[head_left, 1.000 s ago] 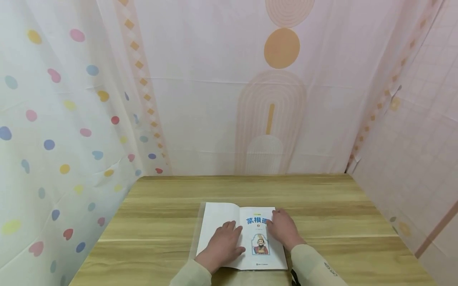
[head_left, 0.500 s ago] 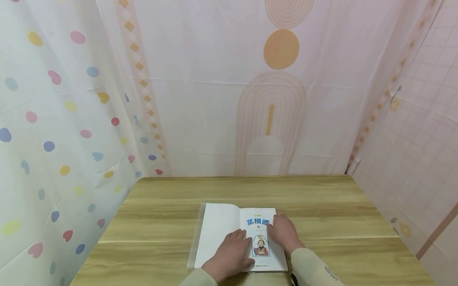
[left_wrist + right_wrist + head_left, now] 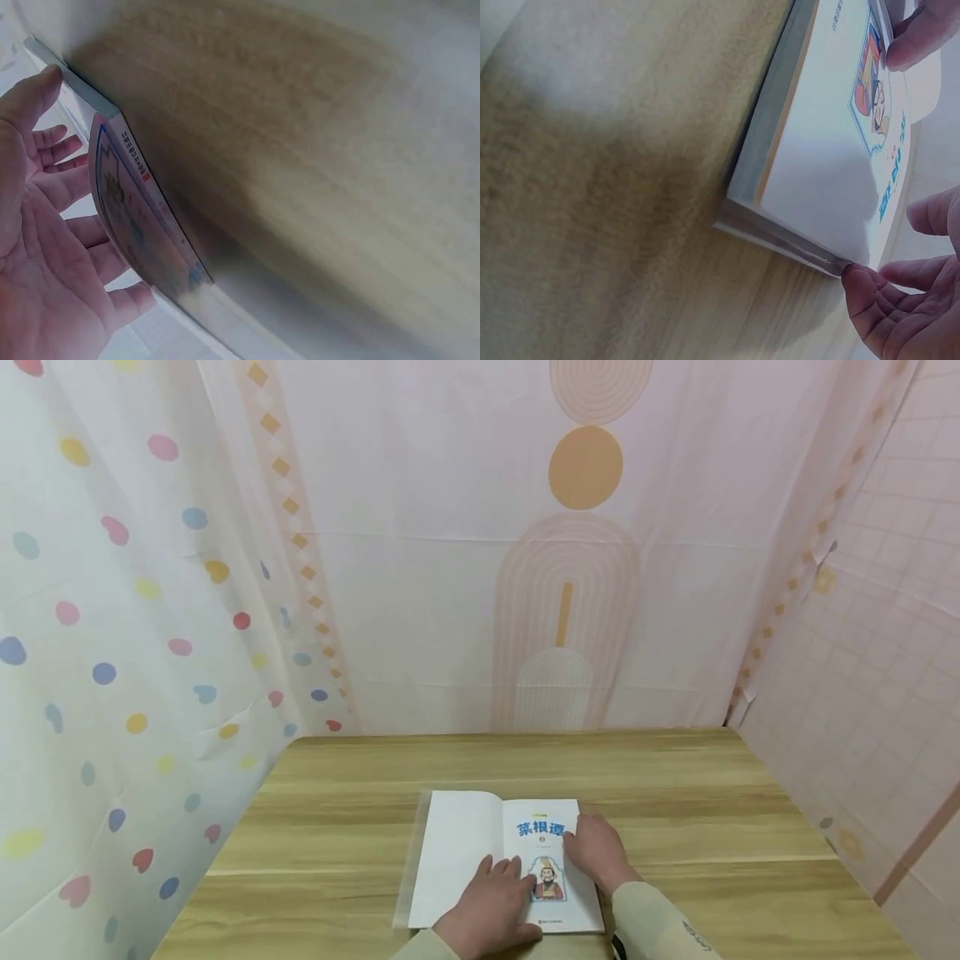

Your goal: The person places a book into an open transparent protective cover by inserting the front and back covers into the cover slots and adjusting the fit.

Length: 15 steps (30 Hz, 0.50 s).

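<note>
An open book lies on the wooden table, its left page blank and its right title page printed with blue characters and a bearded figure in a crown. My left hand rests across the lower gutter, fingers spread loosely onto the title page. In the left wrist view, the thumb of that hand is at the book's lower edge and the page bows up beside the fingers. At the right edge, my right hand holds the book; the right wrist view has its fingertips against the page block's side.
The wooden table extends around the book on all sides. A clear plastic cover edge sticks out along the book's left side. Patterned curtains hang behind the table and at both sides.
My left hand has slid right and toward me, from the left page across the gutter. My right hand stays at the right edge, its fingers slightly lower, and the whole title now shows.
</note>
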Motion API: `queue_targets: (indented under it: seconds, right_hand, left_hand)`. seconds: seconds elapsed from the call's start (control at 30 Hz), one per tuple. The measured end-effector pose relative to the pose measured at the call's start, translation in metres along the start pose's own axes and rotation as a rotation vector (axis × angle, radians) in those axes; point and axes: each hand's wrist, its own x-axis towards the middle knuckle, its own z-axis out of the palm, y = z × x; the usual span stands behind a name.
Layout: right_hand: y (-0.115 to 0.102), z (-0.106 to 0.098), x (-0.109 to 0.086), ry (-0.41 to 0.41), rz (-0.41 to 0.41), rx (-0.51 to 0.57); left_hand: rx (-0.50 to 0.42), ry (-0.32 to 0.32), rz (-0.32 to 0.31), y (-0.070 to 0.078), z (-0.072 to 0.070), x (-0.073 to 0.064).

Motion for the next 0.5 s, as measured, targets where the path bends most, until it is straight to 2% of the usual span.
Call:
queue_targets:
  seconds: [0.33, 0.5]
  right_hand:
    - [-0.0064, -0.0056, -0.0038, -0.022, 0.067, 0.088]
    - [-0.0025, -0.0084, -0.0024, -0.001, 0.090, 0.158]
  left_hand:
    - [-0.021, -0.063, -0.013, 0.0022, -0.0023, 0.0014]
    - [-0.052, -0.052, -0.012, 0.0010, 0.0001, 0.0018]
